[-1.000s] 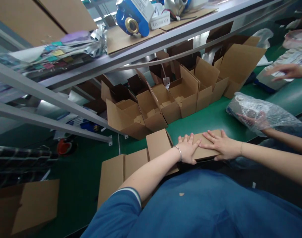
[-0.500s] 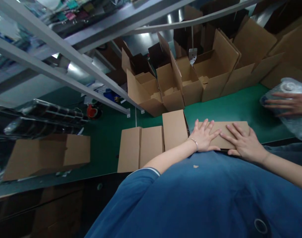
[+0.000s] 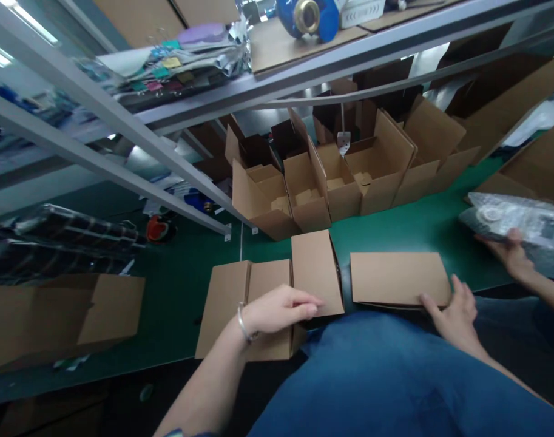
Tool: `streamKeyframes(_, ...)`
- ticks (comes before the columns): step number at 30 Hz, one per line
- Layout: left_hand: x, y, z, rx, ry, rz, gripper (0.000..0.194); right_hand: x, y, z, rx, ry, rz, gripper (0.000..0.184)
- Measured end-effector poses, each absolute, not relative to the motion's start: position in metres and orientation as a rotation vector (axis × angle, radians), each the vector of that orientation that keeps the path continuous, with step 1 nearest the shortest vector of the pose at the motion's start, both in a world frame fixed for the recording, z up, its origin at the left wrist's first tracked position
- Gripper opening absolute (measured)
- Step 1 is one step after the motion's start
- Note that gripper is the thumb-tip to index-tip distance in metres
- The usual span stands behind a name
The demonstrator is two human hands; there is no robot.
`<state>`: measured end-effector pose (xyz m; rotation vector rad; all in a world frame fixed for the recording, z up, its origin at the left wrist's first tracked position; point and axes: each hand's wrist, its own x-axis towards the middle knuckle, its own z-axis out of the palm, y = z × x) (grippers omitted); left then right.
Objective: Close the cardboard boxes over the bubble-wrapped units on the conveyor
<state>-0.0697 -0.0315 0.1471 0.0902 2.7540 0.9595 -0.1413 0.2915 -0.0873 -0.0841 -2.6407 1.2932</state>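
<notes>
A closed, flat-topped cardboard box (image 3: 397,276) lies lengthwise in front of my body. My right hand (image 3: 459,312) holds its near right corner, thumb at the front edge and fingers along the right end. My left hand (image 3: 281,309), with a bracelet at the wrist, is over the neighbouring boxes, fingers stretched out with nothing in them. Its fingertips are above the lower part of an upright closed box (image 3: 315,267); whether they touch it I cannot tell. Two more closed boxes, a middle one (image 3: 270,282) and a left one (image 3: 224,297), stand beside it.
Several open cartons (image 3: 304,197) line the back of the green table (image 3: 181,303). A metal shelf frame (image 3: 167,158) stands over the left side. At right, another person's hand (image 3: 516,258) holds a plastic-wrapped item (image 3: 522,218). Another carton (image 3: 113,306) is at left.
My left hand has left the box top and moved left over the other boxes. My right hand has slid from the top to the box's right end. The view has shifted.
</notes>
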Motion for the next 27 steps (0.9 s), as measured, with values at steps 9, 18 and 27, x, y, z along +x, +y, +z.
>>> streamKeyframes(9,-0.185,-0.034,0.074,-0.384,3.269,0.121,0.044,-0.278,0.257,-0.06,-0.034,-2.198,2.555,0.099)
streamKeyframes(18,-0.136,-0.002,0.037,-0.351,3.368,0.03,0.056,-0.294,0.187,-0.037,0.311,-2.194,3.051,0.077)
streamKeyframes(27,0.066,-0.051,0.026,-0.948,3.344,0.0,0.078,-0.22,0.21,-0.059,0.237,-2.64,2.83,0.063)
